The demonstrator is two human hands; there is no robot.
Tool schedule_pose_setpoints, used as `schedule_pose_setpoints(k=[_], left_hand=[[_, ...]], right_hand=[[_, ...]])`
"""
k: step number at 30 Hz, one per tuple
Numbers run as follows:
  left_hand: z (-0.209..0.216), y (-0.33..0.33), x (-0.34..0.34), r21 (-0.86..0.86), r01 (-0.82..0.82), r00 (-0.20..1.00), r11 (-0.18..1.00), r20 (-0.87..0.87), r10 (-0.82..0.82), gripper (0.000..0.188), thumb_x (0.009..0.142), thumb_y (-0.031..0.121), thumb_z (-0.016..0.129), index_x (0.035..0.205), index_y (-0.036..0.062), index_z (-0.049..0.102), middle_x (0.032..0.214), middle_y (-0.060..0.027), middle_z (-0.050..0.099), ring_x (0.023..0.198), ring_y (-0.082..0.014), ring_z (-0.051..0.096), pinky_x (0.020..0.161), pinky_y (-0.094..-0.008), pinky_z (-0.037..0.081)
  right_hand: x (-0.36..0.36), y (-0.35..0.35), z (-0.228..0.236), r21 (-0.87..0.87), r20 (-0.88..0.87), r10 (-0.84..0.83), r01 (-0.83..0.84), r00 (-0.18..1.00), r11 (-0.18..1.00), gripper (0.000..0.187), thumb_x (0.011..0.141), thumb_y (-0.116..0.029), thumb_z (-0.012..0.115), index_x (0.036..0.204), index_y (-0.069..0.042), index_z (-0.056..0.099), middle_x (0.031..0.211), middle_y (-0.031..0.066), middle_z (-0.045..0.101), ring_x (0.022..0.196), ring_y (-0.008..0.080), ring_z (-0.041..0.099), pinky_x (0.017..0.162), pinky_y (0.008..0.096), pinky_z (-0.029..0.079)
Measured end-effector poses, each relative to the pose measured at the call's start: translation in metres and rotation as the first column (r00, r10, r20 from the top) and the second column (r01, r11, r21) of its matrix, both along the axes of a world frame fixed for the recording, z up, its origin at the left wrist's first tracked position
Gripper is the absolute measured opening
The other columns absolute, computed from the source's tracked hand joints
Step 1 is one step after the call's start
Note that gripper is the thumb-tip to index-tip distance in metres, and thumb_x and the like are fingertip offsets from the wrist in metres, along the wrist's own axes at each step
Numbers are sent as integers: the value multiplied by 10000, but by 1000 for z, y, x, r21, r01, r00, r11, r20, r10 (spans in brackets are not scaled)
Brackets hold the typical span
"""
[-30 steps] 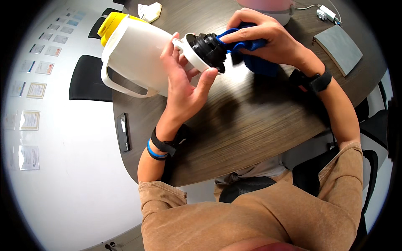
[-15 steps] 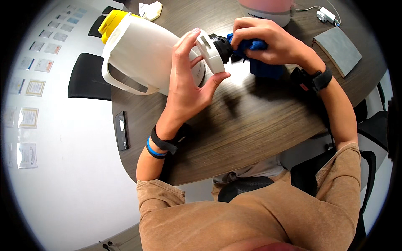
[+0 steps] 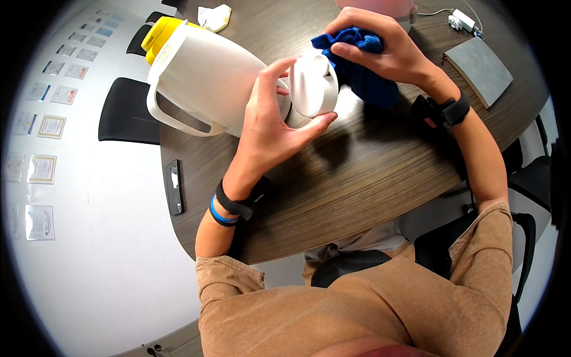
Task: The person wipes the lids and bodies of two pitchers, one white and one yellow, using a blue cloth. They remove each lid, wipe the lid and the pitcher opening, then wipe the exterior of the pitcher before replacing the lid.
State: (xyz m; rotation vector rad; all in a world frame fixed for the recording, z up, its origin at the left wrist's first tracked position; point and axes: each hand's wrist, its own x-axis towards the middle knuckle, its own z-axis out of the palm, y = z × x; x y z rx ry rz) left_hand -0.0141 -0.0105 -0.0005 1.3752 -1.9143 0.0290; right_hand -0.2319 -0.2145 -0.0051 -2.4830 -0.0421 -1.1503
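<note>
1. Dark wood-grain table [image 3: 369, 178] fills the scene, above pale floor.
2. White round lid [image 3: 312, 83], smooth and glossy, is tilted on edge just above the table.
3. Left hand [image 3: 270, 128] grasps the lid between thumb and fingers.
4. Right hand [image 3: 380, 44] is clenched on a blue cloth [image 3: 366, 77] pressed against the lid.
5. White jug [image 3: 208, 80] with yellow cap lies on its side behind the left hand.
6. Black phone [image 3: 174, 186] lies near the table's left edge.

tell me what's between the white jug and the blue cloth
In the head view, the left hand holds a white lid between the jug and the cloth, which the right hand grips against it.
</note>
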Motion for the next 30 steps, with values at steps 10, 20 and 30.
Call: schedule_pose_setpoints(k=[10, 20, 30], left_hand=[[8, 1, -2, -20, 18, 998, 1000, 60, -17, 772, 744, 265, 1006, 1400, 62, 653, 1307, -155, 726, 1120, -340, 679, 947, -431, 580], [10, 0, 4, 44, 54, 997, 998, 48, -56, 709, 750, 258, 988, 1365, 59, 695, 1315, -142, 731, 1091, -319, 672, 965, -412, 584], [14, 3, 4, 110, 90, 995, 990, 42, -95, 678, 783, 266, 970, 1373, 68, 700, 1353, -149, 731, 1110, -313, 661, 986, -419, 572]], right_hand=[[-1, 8, 11, 0, -96, 210, -211, 973, 978, 550, 806, -116, 958, 1325, -85, 783, 1164, 68, 660, 1082, 218, 655, 952, 361, 564], [1, 17, 11, -134, -138, 118, -137, 983, 981, 502, 701, -46, 965, 1169, -151, 815, 1147, 60, 633, 1045, 275, 652, 924, 387, 567], [3, 12, 4, -293, -63, 67, -83, 996, 953, 408, 704, -52, 960, 1069, -143, 802, 1132, 55, 659, 1061, 279, 669, 900, 389, 571]])
